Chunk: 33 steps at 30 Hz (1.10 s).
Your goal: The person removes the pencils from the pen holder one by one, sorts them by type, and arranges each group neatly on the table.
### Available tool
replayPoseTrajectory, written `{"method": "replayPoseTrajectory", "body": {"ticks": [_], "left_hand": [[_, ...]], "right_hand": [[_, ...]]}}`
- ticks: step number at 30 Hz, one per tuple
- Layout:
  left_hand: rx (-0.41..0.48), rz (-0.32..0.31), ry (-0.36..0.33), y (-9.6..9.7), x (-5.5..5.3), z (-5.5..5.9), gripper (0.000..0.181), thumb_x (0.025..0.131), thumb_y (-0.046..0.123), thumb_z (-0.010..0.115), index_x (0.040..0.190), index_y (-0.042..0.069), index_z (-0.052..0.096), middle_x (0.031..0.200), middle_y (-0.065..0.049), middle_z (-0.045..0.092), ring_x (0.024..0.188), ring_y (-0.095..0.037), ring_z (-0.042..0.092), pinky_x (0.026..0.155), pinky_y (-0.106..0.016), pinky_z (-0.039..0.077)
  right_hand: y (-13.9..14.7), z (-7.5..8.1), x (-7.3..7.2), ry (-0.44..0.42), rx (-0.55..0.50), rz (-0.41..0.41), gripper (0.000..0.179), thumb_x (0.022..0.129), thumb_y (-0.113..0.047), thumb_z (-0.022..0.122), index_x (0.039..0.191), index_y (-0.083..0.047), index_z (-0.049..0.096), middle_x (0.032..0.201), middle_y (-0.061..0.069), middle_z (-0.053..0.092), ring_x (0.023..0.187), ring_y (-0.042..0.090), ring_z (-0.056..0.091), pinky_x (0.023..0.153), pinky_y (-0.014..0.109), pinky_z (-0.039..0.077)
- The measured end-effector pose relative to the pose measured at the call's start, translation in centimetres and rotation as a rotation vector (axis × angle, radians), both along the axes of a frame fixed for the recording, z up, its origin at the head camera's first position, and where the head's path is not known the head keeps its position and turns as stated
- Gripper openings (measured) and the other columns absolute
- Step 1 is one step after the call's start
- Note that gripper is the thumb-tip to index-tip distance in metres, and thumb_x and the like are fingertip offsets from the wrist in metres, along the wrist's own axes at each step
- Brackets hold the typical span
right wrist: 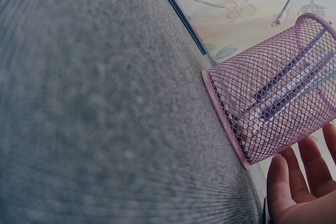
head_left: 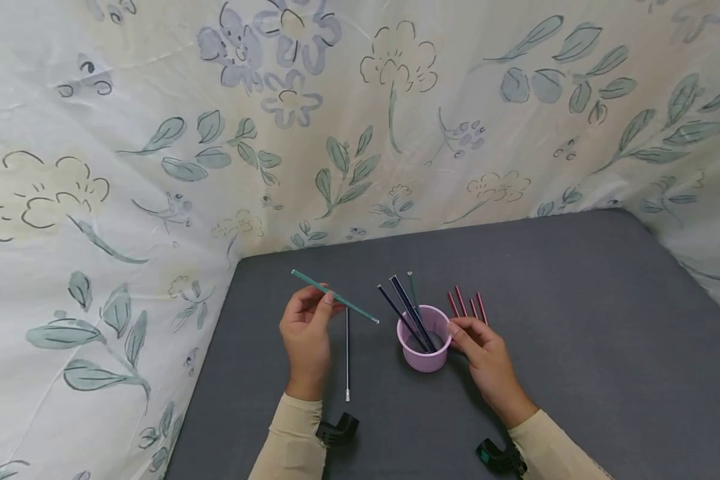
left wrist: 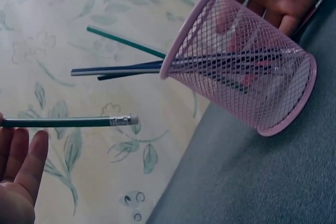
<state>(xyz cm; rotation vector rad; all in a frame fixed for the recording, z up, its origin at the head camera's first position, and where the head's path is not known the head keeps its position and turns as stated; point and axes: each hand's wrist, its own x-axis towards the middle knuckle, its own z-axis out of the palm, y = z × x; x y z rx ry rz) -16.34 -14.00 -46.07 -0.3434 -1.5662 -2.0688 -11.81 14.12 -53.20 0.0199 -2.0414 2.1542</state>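
Observation:
My left hand (head_left: pixel 309 330) pinches a green pencil (head_left: pixel 336 297) between thumb and fingers, above the table and left of the cup. Its white eraser end points toward the cup in the left wrist view. A pink mesh pencil cup (head_left: pixel 426 361) stands upright, holding several dark blue pencils (head_left: pixel 401 303) and a green one (head_left: pixel 413 288). At the cup's right side, my right hand (head_left: pixel 486 363) holds it near the rim, thumb at the edge; in the right wrist view its fingers (right wrist: pixel 310 169) lie along the mesh.
One dark pencil (head_left: pixel 347 353) with an eraser lies on the grey table (head_left: pixel 588 320) below the left hand. Several red pencils (head_left: pixel 481 308) lie beyond the right hand. A floral cloth (head_left: pixel 348 153) hangs behind the table and at its sides.

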Motion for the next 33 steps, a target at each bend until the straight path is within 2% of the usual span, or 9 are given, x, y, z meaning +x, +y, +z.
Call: {"method": "replayPoseTrajectory", "body": {"ticks": [4,7,12,16,20,28,33], "left_hand": [[0.001,-0.001,-0.017,-0.5,-0.1,-0.1,0.024,0.102,-0.008,0.071,0.118,-0.023,0.060,0.109,-0.024,0.067,0.087,-0.023,0.074,0.081,-0.042,0.064],[-0.009,-0.002,-0.037,-0.8,-0.1,-0.2,0.023,0.102,-0.007,0.072,0.119,-0.019,0.063,0.107,-0.026,0.066,0.086,-0.024,0.074,0.081,-0.043,0.064],[-0.019,-0.010,-0.069,-1.4,0.0,-0.4,0.021,0.101,-0.005,0.074,0.121,-0.013,0.069,0.105,-0.022,0.067,0.084,-0.027,0.072,0.079,-0.043,0.064],[0.014,-0.039,-0.097,-1.9,0.0,-0.5,0.021,0.100,-0.009,0.072,0.121,-0.012,0.069,0.102,-0.020,0.067,0.080,-0.024,0.070,0.073,-0.038,0.064],[0.047,-0.056,-0.153,-2.4,0.1,-0.7,0.023,0.099,-0.013,0.070,0.122,-0.012,0.068,0.103,-0.019,0.067,0.077,-0.020,0.069,0.069,-0.032,0.062],[-0.033,-0.035,-0.315,-3.6,0.1,-1.4,0.024,0.099,-0.009,0.073,0.122,-0.015,0.069,0.100,-0.014,0.071,0.077,-0.017,0.070,0.066,-0.029,0.061],[-0.059,-0.037,-0.371,-4.4,0.0,-2.1,0.027,0.099,-0.008,0.073,0.124,-0.017,0.068,0.100,-0.015,0.071,0.076,-0.017,0.069,0.064,-0.028,0.060]], "right_hand": [[-0.1,0.0,0.0,0.002,-0.003,-0.004,0.024,0.110,-0.010,0.067,0.121,0.011,0.070,0.118,0.031,0.066,0.100,0.028,0.070,0.088,0.029,0.060],[-0.1,-0.1,0.0,0.004,-0.008,-0.003,0.024,0.110,-0.009,0.066,0.121,0.012,0.070,0.117,0.031,0.066,0.100,0.028,0.070,0.088,0.029,0.060],[-0.1,-0.1,0.1,0.008,-0.006,-0.002,0.024,0.110,-0.009,0.066,0.121,0.013,0.069,0.117,0.033,0.065,0.099,0.028,0.070,0.088,0.029,0.060],[-0.1,-0.2,0.1,0.006,-0.003,-0.005,0.024,0.110,-0.009,0.066,0.121,0.012,0.069,0.117,0.032,0.065,0.099,0.027,0.070,0.088,0.029,0.060],[-0.1,-0.3,0.1,0.004,-0.004,-0.008,0.023,0.110,-0.009,0.066,0.121,0.011,0.070,0.117,0.031,0.066,0.099,0.027,0.070,0.088,0.030,0.060],[-0.2,-0.3,0.2,0.004,0.006,-0.009,0.024,0.110,-0.010,0.067,0.121,0.011,0.070,0.118,0.031,0.066,0.100,0.027,0.070,0.088,0.030,0.060],[-0.2,-0.3,0.2,0.005,0.004,-0.009,0.025,0.110,-0.010,0.067,0.121,0.012,0.070,0.118,0.031,0.066,0.100,0.029,0.069,0.088,0.030,0.060]]}}
